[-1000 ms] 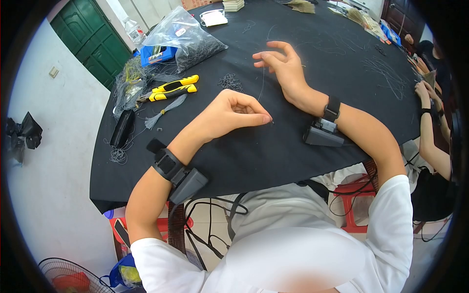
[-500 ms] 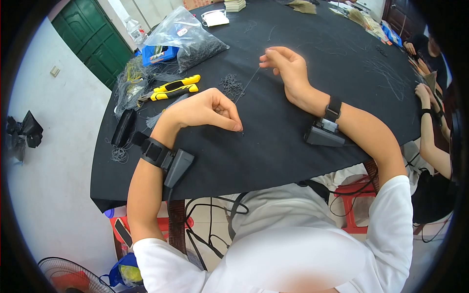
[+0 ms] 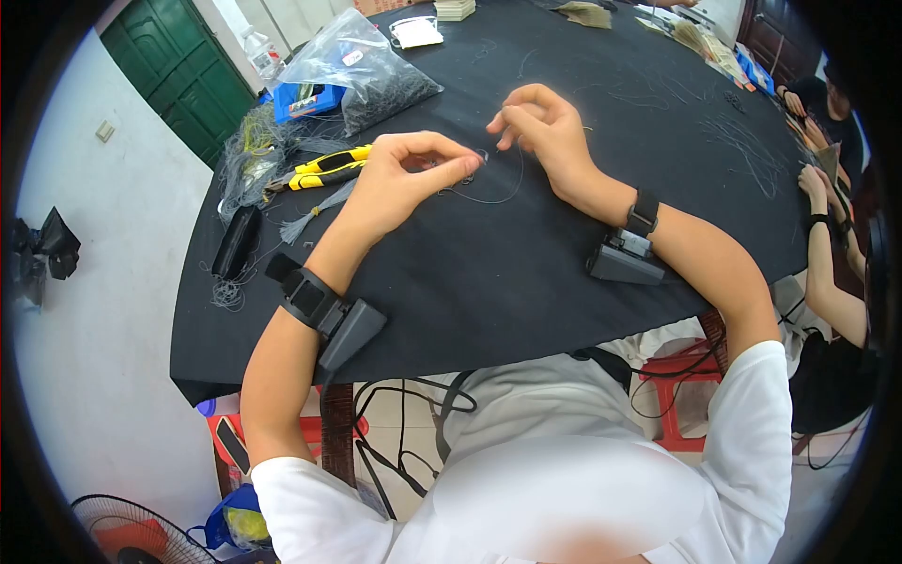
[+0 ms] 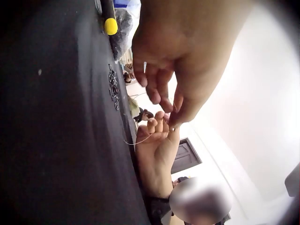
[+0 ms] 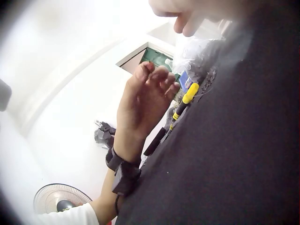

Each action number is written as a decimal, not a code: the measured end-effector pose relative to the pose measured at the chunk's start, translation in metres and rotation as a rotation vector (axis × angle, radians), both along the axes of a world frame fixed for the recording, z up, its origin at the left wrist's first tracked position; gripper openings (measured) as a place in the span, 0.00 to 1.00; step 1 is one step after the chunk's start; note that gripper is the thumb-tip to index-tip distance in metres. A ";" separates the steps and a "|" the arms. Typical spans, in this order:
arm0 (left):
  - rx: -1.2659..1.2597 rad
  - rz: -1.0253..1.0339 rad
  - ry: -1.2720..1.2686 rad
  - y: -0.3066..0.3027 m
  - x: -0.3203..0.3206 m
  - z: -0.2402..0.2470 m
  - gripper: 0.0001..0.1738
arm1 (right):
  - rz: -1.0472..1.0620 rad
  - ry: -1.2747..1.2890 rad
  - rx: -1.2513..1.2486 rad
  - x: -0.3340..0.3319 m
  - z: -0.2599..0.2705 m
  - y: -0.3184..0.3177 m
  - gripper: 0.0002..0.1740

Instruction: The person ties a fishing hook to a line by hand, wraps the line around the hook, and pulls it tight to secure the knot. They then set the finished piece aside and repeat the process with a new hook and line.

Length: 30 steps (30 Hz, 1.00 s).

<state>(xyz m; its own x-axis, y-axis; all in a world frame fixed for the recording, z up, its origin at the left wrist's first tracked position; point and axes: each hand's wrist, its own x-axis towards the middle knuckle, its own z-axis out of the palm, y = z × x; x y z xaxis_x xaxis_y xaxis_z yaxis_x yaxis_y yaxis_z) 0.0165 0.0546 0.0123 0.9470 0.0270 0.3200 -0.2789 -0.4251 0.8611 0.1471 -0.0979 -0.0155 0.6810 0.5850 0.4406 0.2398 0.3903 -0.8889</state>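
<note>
My left hand (image 3: pixel 399 179) is raised over the table, thumb and index fingertips pinched on a tiny metal piece (image 4: pixel 173 129), too small to make out its kind. Facing it from the right, my right hand (image 3: pixel 554 141) has curled fingers and pinches a thin grey line. That line (image 3: pixel 512 195) hangs in a slack loop between the two hands. Below the left fingertips lies a pile of small dark metal pieces (image 4: pixel 113 89), partly hidden by the hand in the head view. Yellow-and-black pliers (image 3: pixel 324 169) lie just left of that hand, one end covered by it.
A clear bag of dark small pieces (image 3: pixel 385 99) leans by a blue box (image 3: pixel 305 101). Tangled line (image 3: pixel 249 155), a tied grey bundle (image 3: pixel 310 218) and a black case (image 3: pixel 237 242) lie at left. Loose strands (image 3: pixel 752 155) spread at right, near another person's hands (image 3: pixel 816 179).
The left hand first moved left, then rose away from me toward the right hand. The line, stretched straight half a second ago, now sags in a loop. My right hand stays nearly in place.
</note>
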 end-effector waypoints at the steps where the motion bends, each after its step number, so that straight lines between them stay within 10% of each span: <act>1: 0.050 0.042 -0.073 0.002 0.003 -0.003 0.08 | 0.035 -0.021 0.004 -0.002 0.002 0.000 0.08; 30: 0.156 0.347 -0.508 -0.001 0.003 -0.005 0.05 | 0.175 -0.218 0.009 -0.008 0.005 0.000 0.08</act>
<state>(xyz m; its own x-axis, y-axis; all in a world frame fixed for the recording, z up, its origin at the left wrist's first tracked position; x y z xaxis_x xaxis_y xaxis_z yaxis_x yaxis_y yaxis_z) 0.0194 0.0538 0.0072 0.6202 0.2218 0.7524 -0.4602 -0.6739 0.5780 0.1389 -0.0983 -0.0101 0.4587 0.6803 0.5717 0.3535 0.4506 -0.8198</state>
